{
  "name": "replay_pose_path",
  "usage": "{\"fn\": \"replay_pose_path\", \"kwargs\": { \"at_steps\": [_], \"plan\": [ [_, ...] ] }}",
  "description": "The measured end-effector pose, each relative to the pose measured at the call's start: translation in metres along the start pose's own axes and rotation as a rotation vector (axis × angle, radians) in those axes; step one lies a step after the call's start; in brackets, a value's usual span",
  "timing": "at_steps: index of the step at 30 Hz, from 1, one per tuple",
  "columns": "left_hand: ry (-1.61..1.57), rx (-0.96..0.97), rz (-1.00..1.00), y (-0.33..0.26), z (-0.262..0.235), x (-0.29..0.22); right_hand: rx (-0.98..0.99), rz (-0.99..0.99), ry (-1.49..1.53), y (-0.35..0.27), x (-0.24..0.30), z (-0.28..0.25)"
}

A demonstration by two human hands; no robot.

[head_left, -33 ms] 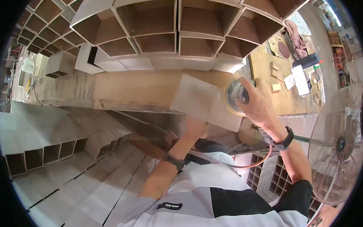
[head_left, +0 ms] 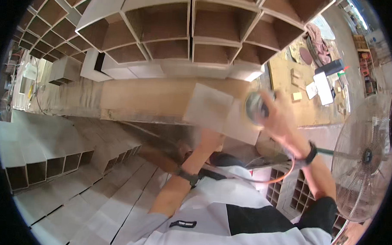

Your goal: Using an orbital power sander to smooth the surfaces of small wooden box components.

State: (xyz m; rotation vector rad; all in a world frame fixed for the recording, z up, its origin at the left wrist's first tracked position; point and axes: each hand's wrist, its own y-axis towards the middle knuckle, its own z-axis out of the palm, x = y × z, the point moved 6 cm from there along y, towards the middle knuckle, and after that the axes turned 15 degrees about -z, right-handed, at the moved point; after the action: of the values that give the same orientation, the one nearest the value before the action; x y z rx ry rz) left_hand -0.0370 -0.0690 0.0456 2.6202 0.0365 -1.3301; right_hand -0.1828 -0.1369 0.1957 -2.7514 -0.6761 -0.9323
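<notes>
Gripping a round power sander (head_left: 256,108) in my right hand (head_left: 279,119), fingers wrapped around it, at the right end of the long brown board (head_left: 149,97). Left hand (head_left: 210,138) presses one pale panel (head_left: 218,112); its grip I cannot tell. Sanding looks barely started; most remains.

The long board (head_left: 162,97) is bare, matt brown wood with a pale, smooth grey facing (head_left: 207,107) at its right end. The round tool (head_left: 256,108) shines like polished metal. The fan (head_left: 367,158) guard is thin glossy wire. The cubby shelves (head_left: 173,31) look matt, white-edged with brown insides.
</notes>
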Motion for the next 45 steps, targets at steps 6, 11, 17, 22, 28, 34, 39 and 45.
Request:
{"fn": "replay_pose_path", "kwargs": {
  "at_steps": [6, 11, 17, 22, 28, 34, 39, 45],
  "plan": [
    [0.075, 0.054, -0.053, -0.001, 0.012, 0.016, -0.081, -0.222, -0.316, -0.018, 0.014, 0.003],
    [0.049, -0.045, 0.079, 0.009, 0.013, 0.010, 0.115, -0.349, -0.320, -0.038, 0.041, 0.033],
    [0.111, 0.169, -0.130, 0.002, 0.015, 0.016, 0.004, -0.175, -0.307, -0.020, 0.000, 0.005],
    [-0.013, -0.014, 0.021, 0.007, 0.008, 0.015, 0.293, -0.200, -0.293, -0.034, 0.027, 0.028],
    [0.028, -0.052, 0.033, 0.013, 0.004, -0.001, 0.161, -0.261, -0.301, -0.032, 0.030, 0.017],
    [0.185, 0.002, -0.024, 0.005, 0.011, 0.009, -0.035, -0.175, -0.299, -0.012, 0.000, -0.010],
    [-0.018, -0.066, 0.000, 0.007, 0.008, 0.014, 0.206, -0.264, -0.289, -0.040, 0.036, 0.020],
    [0.081, -0.040, -0.090, 0.004, 0.007, 0.009, -0.063, -0.335, -0.422, -0.032, 0.008, -0.007]
  ]
}}
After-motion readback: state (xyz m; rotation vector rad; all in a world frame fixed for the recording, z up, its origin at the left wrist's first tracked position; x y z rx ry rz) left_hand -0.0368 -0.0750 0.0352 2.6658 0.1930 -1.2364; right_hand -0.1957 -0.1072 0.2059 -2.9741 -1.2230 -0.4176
